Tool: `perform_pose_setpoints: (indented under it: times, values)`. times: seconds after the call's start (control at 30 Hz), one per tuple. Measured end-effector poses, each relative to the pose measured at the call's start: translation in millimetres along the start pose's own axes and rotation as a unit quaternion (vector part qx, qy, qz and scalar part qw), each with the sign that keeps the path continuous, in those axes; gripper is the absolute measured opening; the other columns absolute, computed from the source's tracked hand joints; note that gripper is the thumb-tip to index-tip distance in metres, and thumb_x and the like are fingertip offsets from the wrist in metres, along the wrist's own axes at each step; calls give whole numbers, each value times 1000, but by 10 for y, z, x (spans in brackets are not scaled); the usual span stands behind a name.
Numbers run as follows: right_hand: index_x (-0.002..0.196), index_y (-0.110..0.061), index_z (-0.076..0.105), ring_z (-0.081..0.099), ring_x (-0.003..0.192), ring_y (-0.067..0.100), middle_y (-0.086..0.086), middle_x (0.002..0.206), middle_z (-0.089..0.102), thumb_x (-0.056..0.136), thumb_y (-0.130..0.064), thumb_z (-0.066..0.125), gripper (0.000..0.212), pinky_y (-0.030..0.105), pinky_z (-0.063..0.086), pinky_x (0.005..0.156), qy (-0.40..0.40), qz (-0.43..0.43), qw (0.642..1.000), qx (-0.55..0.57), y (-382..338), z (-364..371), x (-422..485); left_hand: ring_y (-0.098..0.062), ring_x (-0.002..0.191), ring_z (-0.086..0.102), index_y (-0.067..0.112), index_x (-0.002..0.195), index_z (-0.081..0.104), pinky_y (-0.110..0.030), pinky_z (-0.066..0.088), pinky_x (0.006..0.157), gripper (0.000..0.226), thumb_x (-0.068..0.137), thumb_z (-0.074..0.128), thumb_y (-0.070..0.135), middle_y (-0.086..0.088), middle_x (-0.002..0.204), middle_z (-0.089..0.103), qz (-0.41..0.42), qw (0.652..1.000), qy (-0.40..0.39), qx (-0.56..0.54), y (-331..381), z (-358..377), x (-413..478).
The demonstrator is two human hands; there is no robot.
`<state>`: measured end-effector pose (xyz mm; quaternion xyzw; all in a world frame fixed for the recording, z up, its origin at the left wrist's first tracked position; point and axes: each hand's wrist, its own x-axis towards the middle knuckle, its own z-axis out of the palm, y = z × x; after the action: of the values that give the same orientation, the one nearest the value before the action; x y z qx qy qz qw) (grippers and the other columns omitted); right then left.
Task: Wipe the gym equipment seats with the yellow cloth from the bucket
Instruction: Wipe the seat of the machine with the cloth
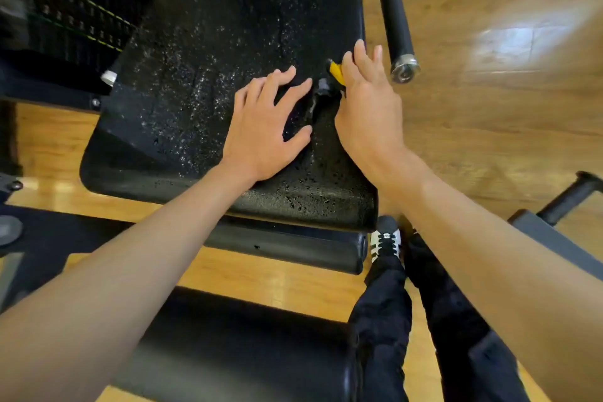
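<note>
A black padded seat (202, 81) fills the upper middle of the head view, its worn surface flecked with white. My left hand (264, 127) lies flat on it with fingers spread. My right hand (368, 108) is at the seat's right edge, fingers straight, on top of a bunched yellow cloth (336, 72). Only a small yellow part shows past the hand, and the thumb is hidden. Between my hands the seat cover has a torn split (315, 104).
A black handle bar (394, 16) with a metal end cap sticks out beside the seat on the right. The weight stack (75, 19) is at the far left. Black roller pads (287, 248) (244, 346) lie below the seat. My shoe (385, 240) stands on the wood floor.
</note>
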<state>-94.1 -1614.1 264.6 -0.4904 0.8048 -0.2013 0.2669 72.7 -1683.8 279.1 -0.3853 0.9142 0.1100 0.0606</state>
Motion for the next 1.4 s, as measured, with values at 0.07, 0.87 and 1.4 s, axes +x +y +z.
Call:
perform_pose_setpoints:
  times: [0.07,0.87,1.4]
  values:
    - [155,-7,30,7,155,28,9,167,18,98,-4,51,60,41,42,110,13,-9,1000,-6,11,31,-81,-29,146,32,26,153,44,-49,26,119,66,92,50,50,-5,159,37,-4,1000,2,-2,-2,7,-6]
    - [143,-11,53,12,155,26,10,162,31,106,-17,44,39,50,33,119,-5,-81,997,18,48,0,-1044,-32,150,30,24,157,38,-48,17,126,64,101,37,54,-12,162,35,-78,996,-12,46,-178,-91,-435]
    - [152,-8,38,13,154,33,16,161,30,104,-6,43,48,48,19,125,-26,-139,983,-115,-47,78,1254,-30,149,31,25,153,45,-53,17,124,63,97,46,54,-6,161,37,-83,996,22,22,-219,-22,-444]
